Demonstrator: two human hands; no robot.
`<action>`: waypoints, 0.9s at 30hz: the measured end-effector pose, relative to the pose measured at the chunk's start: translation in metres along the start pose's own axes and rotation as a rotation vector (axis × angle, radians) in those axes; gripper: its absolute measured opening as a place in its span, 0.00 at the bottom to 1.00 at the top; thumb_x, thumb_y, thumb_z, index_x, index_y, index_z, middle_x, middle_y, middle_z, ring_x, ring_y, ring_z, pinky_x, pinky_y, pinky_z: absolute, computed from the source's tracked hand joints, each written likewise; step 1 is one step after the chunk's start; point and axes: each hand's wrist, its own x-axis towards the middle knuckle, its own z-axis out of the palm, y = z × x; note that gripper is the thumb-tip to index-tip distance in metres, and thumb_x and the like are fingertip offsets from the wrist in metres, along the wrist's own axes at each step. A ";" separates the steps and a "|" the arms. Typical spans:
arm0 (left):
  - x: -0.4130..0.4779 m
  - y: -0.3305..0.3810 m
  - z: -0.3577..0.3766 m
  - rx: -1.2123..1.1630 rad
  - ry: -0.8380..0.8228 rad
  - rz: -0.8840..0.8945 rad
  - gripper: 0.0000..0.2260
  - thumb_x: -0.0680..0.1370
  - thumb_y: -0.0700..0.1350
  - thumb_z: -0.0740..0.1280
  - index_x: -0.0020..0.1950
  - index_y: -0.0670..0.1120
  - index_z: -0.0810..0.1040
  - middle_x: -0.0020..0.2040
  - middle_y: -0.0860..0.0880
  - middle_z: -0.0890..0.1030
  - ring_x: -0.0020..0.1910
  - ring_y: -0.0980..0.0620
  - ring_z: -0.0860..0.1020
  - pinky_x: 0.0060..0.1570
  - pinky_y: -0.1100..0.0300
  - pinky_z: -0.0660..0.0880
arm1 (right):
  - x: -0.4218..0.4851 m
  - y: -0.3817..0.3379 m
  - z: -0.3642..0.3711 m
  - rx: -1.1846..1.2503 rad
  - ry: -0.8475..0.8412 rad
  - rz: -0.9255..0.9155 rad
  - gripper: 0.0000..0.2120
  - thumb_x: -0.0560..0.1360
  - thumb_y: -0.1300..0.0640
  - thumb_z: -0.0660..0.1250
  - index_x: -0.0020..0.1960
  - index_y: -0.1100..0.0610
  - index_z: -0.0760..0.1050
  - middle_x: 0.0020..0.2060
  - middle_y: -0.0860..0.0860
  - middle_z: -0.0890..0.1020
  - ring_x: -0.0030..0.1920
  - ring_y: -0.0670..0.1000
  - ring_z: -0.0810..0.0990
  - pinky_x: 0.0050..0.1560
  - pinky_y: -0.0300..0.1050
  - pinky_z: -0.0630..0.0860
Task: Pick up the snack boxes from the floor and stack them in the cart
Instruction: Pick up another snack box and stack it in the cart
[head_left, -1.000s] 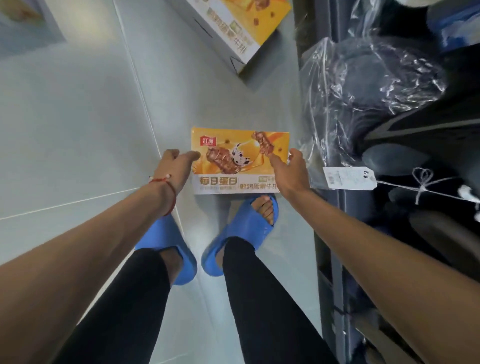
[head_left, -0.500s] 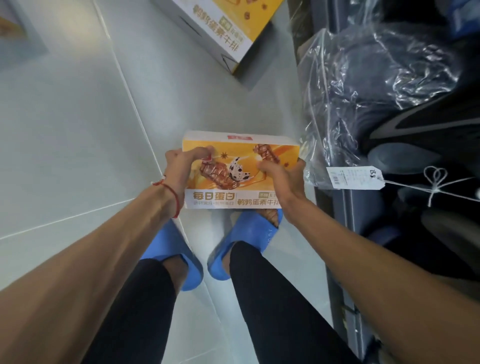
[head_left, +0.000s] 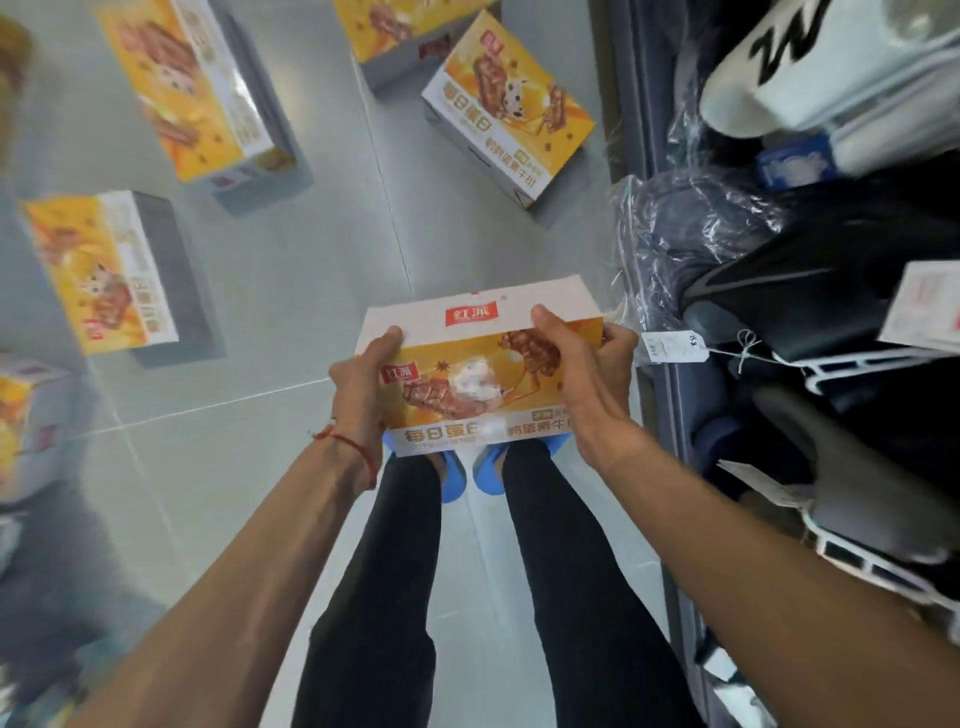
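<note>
Both hands grip one orange-and-white rectangular cardboard snack box (head_left: 478, 374), held clear of the grey tiled floor (head_left: 311, 260) and above the blue foam slippers (head_left: 488, 470). The left hand (head_left: 358, 384) curls round its left end with the thumb hooked over the far top edge, and the right hand (head_left: 587, 384) wraps the right end the same way, so the box is clamped between the palms. Its long axis runs side to side, from one set of fingers to the other. The printed orange face looks up, its lettering upright to the person, and the white long side with the red logo faces away, beyond the thumbs. The task looks early to me: this box is lifted but not stowed, and no cart can be made out, so I cannot tell how many are stacked. At least five matching boxes lie on the floor: a tilted box (head_left: 509, 104) beyond the right thumb, a top-edge box (head_left: 395, 36) further on, a long blurred box (head_left: 192, 88) and a nearer left box (head_left: 98, 270) out past the left knuckles, and an edge box (head_left: 21, 415) far left of the left wrist. Right of the right fingers stands a dark shelf (head_left: 675, 441) of bagged shoes (head_left: 691, 234)
</note>
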 end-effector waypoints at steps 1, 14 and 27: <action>-0.019 0.006 -0.005 -0.012 0.010 0.017 0.32 0.74 0.59 0.69 0.71 0.42 0.70 0.53 0.44 0.86 0.44 0.52 0.86 0.33 0.63 0.78 | -0.018 -0.009 -0.004 -0.004 -0.014 -0.009 0.37 0.59 0.35 0.76 0.62 0.48 0.66 0.61 0.51 0.77 0.56 0.52 0.82 0.59 0.57 0.81; -0.247 0.099 -0.073 -0.090 -0.067 0.337 0.28 0.66 0.46 0.62 0.68 0.48 0.73 0.54 0.52 0.80 0.48 0.55 0.78 0.31 0.69 0.74 | -0.223 -0.091 -0.075 0.007 -0.261 -0.237 0.37 0.61 0.46 0.75 0.71 0.40 0.74 0.67 0.56 0.77 0.67 0.54 0.78 0.65 0.54 0.79; -0.390 0.107 -0.144 -0.235 0.023 0.367 0.14 0.78 0.48 0.70 0.60 0.57 0.69 0.54 0.53 0.79 0.48 0.52 0.80 0.46 0.51 0.78 | -0.362 -0.130 -0.093 -0.008 -0.402 -0.368 0.39 0.69 0.55 0.80 0.75 0.49 0.66 0.64 0.51 0.79 0.62 0.50 0.80 0.51 0.35 0.81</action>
